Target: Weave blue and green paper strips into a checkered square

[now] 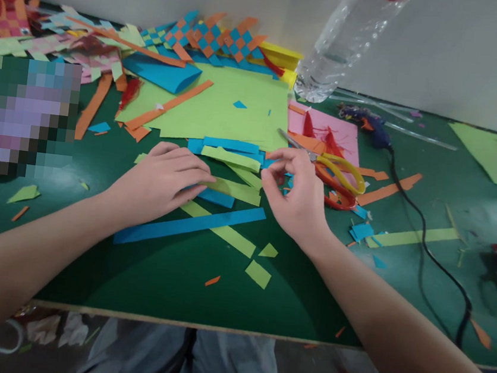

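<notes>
Forearms (362, 289) over table (155, 295) edge, bare room between. Left hand (166, 178) curls on paper strips (241, 192), right hand (296, 195) curls beside scissors (323, 160); can't tell if either grips.

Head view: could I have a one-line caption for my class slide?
Left hand over colored paper strips, right hand beside scissors on a green table.

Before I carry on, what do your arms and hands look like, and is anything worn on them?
The left hand and right hand are bare, with no gloves, rings or watch that I can make out. The forearms are uncovered as far as the view reaches, no sleeves or markings showing. Lower down, greyish-blue trousers are worn.
</notes>
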Demonstrator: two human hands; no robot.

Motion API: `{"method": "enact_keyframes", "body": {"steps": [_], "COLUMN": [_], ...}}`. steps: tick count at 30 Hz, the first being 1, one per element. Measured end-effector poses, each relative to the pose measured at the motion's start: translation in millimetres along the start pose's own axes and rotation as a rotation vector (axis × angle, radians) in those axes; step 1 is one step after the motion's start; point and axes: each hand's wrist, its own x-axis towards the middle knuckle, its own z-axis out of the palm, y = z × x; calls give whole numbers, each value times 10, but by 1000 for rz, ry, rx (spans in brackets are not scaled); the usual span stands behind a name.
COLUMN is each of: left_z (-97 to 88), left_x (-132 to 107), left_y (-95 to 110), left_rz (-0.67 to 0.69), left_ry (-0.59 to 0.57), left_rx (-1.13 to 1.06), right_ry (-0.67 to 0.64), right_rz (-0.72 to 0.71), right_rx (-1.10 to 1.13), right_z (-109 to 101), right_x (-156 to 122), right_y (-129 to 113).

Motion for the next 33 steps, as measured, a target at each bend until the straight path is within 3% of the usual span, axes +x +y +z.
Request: {"method": "enact_keyframes", "body": {"steps": [10,15,21,29,33], "left_z": [40,38,33,30,69], "left_x": [-8,-11,4,4,7], "left_y": [-61,-55,-33,-35,-50], "left_rz": [-38,31,22,-6,-23], "left_ry": [-30,1,9,-18,-7], "left_rx": [39,79,58,59,62], "right_ry": [-145,-169,-253,-212,-257], "right_rz": [-249,-345,-337,-450,-445], "right_rx": [-197,-252,-229,-229,-241], "right_z": [-1,-32,-54,-6,-8], "right_x": [-13,-6,16,-11,-13], "right_y": [-6,-30,-36,-16,-24]}}
